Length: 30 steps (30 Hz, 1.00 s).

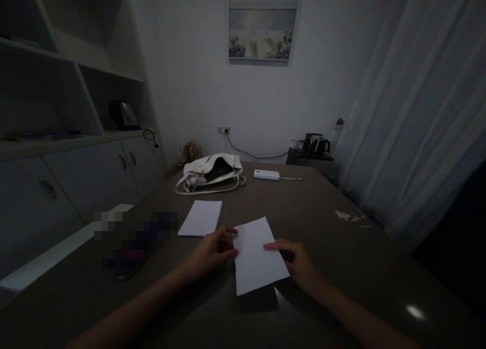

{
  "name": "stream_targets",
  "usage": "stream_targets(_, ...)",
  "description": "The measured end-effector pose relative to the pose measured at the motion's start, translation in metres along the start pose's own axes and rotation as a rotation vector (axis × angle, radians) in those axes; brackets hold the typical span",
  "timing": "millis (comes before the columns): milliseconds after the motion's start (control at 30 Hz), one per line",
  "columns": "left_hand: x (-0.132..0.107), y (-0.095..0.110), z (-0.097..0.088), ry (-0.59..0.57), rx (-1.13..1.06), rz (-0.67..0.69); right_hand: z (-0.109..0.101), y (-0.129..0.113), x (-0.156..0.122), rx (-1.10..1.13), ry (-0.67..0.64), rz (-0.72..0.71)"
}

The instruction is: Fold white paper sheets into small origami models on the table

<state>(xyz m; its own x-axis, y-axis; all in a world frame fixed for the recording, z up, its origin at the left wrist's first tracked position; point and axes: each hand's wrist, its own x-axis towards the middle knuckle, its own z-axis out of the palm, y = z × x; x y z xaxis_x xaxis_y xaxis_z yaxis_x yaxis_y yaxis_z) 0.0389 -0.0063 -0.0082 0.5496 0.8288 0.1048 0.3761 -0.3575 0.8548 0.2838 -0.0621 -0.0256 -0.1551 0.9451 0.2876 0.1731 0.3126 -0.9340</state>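
Observation:
A white sheet of paper [256, 260] is held tilted a little above the dark table, its shadow lying beneath the near edge. My right hand [298, 263] grips its right edge, thumb on top and the other fingers underneath. At the left edge, my left hand [214, 250] has its thumb and index fingertips on the paper, with the fingers curled. Just beyond my left hand, a stack of white paper [201, 217] rests flat on the table.
A white handbag [212, 169] lies open toward the table's far end, with a white power bank [267, 175] and short cable to its right. On the left is a blurred-out dark object [140, 242]. A dark table [315, 207] spans the view; a curtain [410, 111] hangs right.

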Motion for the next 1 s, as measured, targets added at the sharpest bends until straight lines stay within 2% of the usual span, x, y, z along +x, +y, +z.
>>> stream_targets(200,-0.0001,0.0003,0.0005,0.002,0.003,0.023,0.0002,0.0026,-0.0002,-0.095,0.026,0.043)
stream_targets(400,-0.0009,0.0008,0.0007,0.014,0.054,0.061,-0.0017,0.0022,-0.0008,0.092,0.076,0.112)
stream_targets(533,-0.0009,0.002,0.0009,0.009,0.051,0.074,-0.0013,0.0046,0.0017,0.041,0.036,0.166)
stream_targets(700,-0.0005,-0.0018,0.0023,0.027,0.022,0.073,0.0009,0.0036,0.0042,-0.104,-0.036,0.138)
stream_targets(1000,0.0011,-0.0018,0.0012,0.082,-0.052,0.068,0.001,0.0026,0.0034,-0.092,-0.048,0.077)
